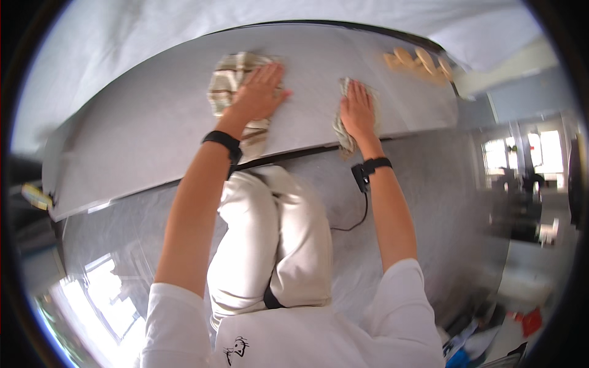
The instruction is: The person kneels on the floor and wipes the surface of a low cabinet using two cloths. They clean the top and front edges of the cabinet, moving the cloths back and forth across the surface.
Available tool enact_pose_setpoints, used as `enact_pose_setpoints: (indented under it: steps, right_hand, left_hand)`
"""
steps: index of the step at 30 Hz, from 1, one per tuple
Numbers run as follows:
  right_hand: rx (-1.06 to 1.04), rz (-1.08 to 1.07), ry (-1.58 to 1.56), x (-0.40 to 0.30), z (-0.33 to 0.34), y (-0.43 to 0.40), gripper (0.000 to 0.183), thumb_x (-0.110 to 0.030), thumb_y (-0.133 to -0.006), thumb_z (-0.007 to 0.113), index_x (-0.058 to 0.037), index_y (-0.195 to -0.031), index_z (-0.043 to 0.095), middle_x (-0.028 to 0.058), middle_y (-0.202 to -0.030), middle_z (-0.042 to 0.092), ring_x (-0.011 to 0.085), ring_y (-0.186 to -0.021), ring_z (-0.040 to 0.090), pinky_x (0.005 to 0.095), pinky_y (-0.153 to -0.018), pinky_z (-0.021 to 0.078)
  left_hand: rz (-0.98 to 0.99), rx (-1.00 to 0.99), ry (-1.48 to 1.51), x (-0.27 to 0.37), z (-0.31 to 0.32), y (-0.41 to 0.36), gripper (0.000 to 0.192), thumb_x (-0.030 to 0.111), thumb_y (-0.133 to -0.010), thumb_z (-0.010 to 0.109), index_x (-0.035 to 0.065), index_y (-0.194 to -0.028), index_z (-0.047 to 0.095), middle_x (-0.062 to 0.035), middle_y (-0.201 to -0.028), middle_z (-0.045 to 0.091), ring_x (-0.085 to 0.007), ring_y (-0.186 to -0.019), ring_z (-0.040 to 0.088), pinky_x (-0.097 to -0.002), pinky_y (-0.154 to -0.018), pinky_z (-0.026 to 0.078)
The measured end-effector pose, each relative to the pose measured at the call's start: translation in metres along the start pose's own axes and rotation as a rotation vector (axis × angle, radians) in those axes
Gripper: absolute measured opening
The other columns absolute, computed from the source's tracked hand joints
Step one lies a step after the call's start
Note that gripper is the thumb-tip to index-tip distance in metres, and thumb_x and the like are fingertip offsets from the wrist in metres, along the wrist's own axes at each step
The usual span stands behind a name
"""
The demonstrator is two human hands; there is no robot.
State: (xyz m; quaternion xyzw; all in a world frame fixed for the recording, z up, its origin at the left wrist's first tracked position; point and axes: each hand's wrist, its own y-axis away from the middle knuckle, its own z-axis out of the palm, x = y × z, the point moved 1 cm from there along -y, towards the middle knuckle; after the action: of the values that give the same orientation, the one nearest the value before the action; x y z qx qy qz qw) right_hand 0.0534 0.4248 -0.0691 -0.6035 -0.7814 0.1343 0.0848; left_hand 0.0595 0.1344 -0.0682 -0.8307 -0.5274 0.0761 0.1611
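My left hand (pixel 261 94) lies palm down on a checked cloth (pixel 225 78), which is spread on a pale grey tabletop (pixel 152 110) left of the middle. Part of this cloth hangs towards the near edge, beneath my wrist. Under my right hand (pixel 358 108), also palm down, is a smaller, crumpled pale cloth (pixel 343 131) close to the near edge. The fingers of my right hand are close together and point away from me; my left thumb stands apart from its fingers. The palms are hidden, so a grip on either cloth cannot be made out.
Several tan, rounded objects (pixel 423 60) stand at the far right of the tabletop. White fabric (pixel 138 27) lies beyond the far edge. My knees are close to the near edge. A dark cable (pixel 366 207) hangs from a black device (pixel 360 177) at my right wrist.
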Motion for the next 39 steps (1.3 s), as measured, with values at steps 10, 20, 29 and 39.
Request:
enact_pose_setpoints:
  steps: [10, 20, 29, 39]
  right_hand:
    - [0.016, -0.298, -0.050, -0.004, -0.009, 0.025, 0.050, -0.024, -0.102, 0.037, -0.0024, -0.147, 0.034, 0.0127, -0.153, 0.035, 0.0295, -0.143, 0.028, 0.0448, -0.116, 0.0221]
    - [-0.042, -0.308, -0.156, 0.016, 0.002, 0.018, 0.051, -0.027, -0.103, 0.033, -0.0009, -0.147, 0.033, 0.0176, -0.152, 0.033, 0.0354, -0.141, 0.029, 0.0441, -0.115, 0.0236]
    - [-0.104, -0.256, -0.191, 0.023, -0.003, 0.014, 0.052, -0.026, -0.104, 0.030, 0.0011, -0.148, 0.029, 0.0163, -0.155, 0.028, 0.0331, -0.143, 0.025, 0.0428, -0.116, 0.0222]
    - [-0.174, -0.297, -0.233, 0.027, -0.005, 0.014, 0.053, -0.026, -0.104, 0.030, 0.0022, -0.149, 0.027, 0.0176, -0.156, 0.024, 0.0323, -0.144, 0.023, 0.0410, -0.117, 0.0190]
  left_hand:
    - [-0.167, -0.057, 0.239, -0.021, -0.037, 0.061, 0.064, 0.050, -0.101, 0.033, 0.0096, -0.151, 0.028, -0.0089, -0.154, 0.032, -0.0246, -0.143, 0.029, -0.0381, -0.118, 0.022]
    - [-0.680, -0.076, 0.070, -0.208, -0.115, 0.263, 0.069, 0.057, -0.099, 0.028, 0.0123, -0.152, 0.025, -0.0102, -0.157, 0.026, -0.0254, -0.145, 0.024, -0.0369, -0.120, 0.018]
    - [-0.946, 0.045, -0.034, -0.276, -0.147, 0.337, 0.069, 0.058, -0.098, 0.029, 0.0141, -0.152, 0.028, -0.0072, -0.157, 0.026, -0.0253, -0.145, 0.022, -0.0375, -0.119, 0.019]
    - [-1.249, 0.136, -0.203, -0.321, -0.150, 0.381, 0.077, 0.063, -0.096, 0.028, 0.0103, -0.152, 0.026, -0.0250, -0.156, 0.019, -0.0357, -0.147, 0.012, -0.0431, -0.120, 0.012]
